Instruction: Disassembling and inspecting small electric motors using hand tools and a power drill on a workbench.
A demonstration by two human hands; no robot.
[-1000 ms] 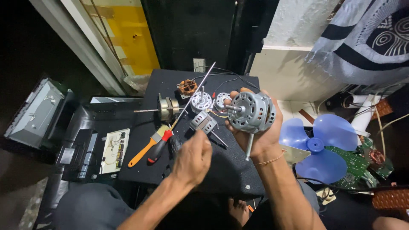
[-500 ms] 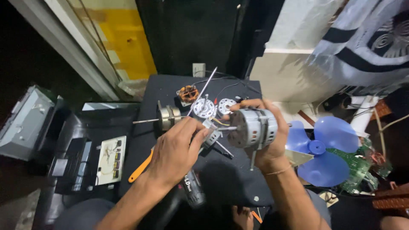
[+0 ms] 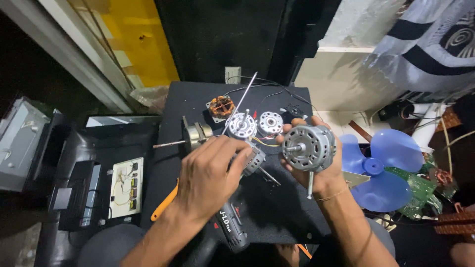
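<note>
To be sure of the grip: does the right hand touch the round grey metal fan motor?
Touching. The head view shows the right hand wrapped around the round grey metal fan motor.

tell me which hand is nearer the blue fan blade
Right. The right hand, gripping the grey fan motor, sits just beside the blue fan blade. The left hand lies farther off, over the black mat's middle.

Both bare forearms rise from the lower edge of the head view. The left hand (image 3: 210, 180) is held palm down, back to the camera, fingers curled downward and bunched together; what they close on cannot be told. The right hand (image 3: 311, 165) is raised, palm up, fingers wrapped in a firm grip, a thin band around its wrist.
</note>
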